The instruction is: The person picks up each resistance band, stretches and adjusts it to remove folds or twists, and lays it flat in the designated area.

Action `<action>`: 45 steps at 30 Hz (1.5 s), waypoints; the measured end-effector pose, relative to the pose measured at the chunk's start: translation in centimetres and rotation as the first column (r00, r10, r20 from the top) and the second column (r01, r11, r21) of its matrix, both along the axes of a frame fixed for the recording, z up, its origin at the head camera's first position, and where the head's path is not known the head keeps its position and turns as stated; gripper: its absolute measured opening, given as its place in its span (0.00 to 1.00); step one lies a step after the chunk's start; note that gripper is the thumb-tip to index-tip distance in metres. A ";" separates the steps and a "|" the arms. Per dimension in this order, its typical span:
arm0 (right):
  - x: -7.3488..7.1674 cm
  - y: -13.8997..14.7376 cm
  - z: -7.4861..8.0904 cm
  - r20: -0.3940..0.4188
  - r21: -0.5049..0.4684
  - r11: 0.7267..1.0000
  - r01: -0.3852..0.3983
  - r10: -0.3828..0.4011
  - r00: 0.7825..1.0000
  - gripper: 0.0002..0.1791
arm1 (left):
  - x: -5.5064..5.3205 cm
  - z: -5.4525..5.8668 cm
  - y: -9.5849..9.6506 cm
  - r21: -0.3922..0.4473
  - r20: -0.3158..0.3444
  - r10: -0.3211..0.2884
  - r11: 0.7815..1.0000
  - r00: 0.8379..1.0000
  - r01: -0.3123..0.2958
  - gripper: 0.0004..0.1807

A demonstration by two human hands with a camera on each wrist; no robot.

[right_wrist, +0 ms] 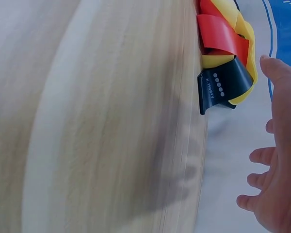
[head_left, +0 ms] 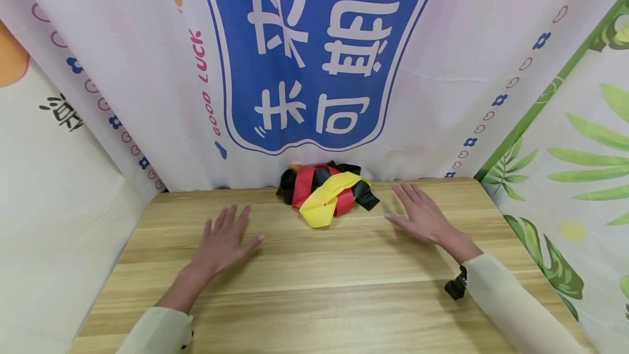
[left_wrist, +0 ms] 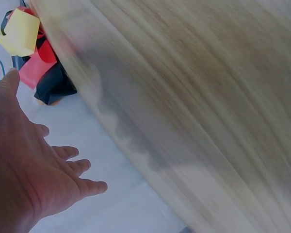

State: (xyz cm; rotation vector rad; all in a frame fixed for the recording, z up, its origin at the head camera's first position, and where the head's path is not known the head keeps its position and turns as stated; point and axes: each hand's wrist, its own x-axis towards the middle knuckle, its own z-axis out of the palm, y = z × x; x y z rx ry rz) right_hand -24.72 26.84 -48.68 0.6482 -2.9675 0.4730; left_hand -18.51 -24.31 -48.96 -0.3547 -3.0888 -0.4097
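Note:
A tangled heap of flat resistance bands lies at the back edge of the wooden table [head_left: 314,288]. In it I see a yellow band [head_left: 320,209], a red band [head_left: 304,186] and a black band [right_wrist: 225,80] printed "X-Heavy". To the left of the heap, my left hand [head_left: 221,245] hovers over the table with fingers spread and straight, holding nothing. My right hand [head_left: 425,216] is on the other side, nearer the bands, its fingers extended and also without a hold on anything. Both wrist views show shadows of the hands on the wood.
Behind the table hangs a white cloth [head_left: 432,113] with a blue panel and white lettering. Leaf-patterned cloth [head_left: 589,179] hangs on the right, plain white cloth [head_left: 49,223] on the left. A black strap device [head_left: 457,284] is at the right sleeve cuff.

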 end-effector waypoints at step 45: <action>-7.3 -4.2 -2.1 0.318 -0.612 0.776 0.154 0.064 0.946 0.37 | -4.8 -0.3 10.5 0.534 0.267 0.078 0.818 0.961 -0.215 0.47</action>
